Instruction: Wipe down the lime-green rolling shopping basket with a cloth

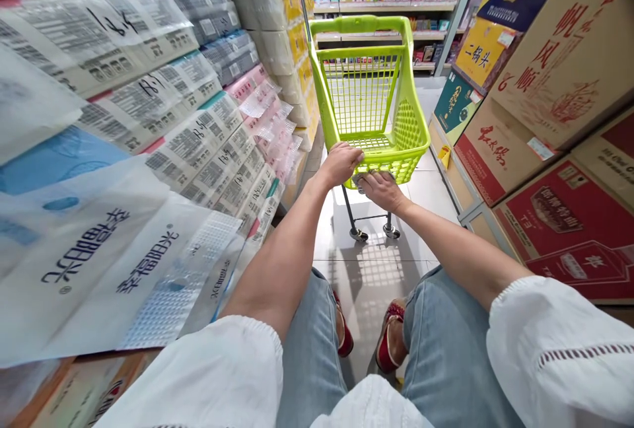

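A lime-green plastic shopping cart (364,141) stands on its wheels in the aisle in front of me. My left hand (341,162) is closed around the near upper left edge of its basket. Lower down and to the right, my right hand (381,190) presses a bunched greyish cloth (360,181) against the near end of the basket. Most of that cloth lies hidden under my fingers. Nothing shows inside the basket, which has a latticed far panel and perforated sides.
Plastic-wrapped tissue packs (198,137) are piled close on the left, with paper rolls (292,32) beyond. Stacked cartons (555,58) line the right side. Shelves of bottles and boxes (391,2) close off the far end. Tiled floor (366,283) lies under the cart.
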Demonstrator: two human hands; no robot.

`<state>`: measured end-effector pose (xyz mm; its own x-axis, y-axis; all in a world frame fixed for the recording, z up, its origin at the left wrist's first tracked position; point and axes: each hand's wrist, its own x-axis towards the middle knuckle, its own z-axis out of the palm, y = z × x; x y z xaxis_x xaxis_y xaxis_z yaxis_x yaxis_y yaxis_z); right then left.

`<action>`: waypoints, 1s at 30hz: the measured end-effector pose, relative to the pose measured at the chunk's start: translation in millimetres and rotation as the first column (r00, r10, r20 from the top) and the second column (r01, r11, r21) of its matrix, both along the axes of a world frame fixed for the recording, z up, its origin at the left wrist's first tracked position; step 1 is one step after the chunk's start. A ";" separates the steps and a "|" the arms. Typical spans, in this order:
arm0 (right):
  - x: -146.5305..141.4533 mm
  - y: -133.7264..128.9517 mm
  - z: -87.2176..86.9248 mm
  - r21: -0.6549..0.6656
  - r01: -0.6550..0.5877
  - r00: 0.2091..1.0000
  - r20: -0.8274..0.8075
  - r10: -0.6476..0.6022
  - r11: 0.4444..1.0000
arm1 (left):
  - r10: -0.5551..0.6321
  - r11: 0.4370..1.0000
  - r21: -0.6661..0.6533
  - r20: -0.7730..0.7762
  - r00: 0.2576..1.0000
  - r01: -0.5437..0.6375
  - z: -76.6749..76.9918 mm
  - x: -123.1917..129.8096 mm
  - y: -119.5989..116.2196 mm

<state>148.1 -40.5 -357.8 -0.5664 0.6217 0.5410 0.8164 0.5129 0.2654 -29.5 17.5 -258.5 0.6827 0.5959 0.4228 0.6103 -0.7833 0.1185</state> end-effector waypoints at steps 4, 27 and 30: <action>-2.2 7.2 27.5 0.150 0.074 0.988 -0.145 -0.052 0.986 | 0.011 1.000 -0.008 0.025 1.000 -0.011 -0.1 2.1 2.6; -3.5 10.3 25.0 0.160 0.100 0.987 -0.143 -0.077 0.982 | 0.052 0.999 -0.009 0.028 0.998 -0.052 0.8 3.5 3.7; 1.0 4.0 -4.0 0.023 0.046 0.999 -0.017 -0.045 0.999 | 0.056 0.998 -0.003 0.017 0.998 -0.056 0.9 1.9 5.2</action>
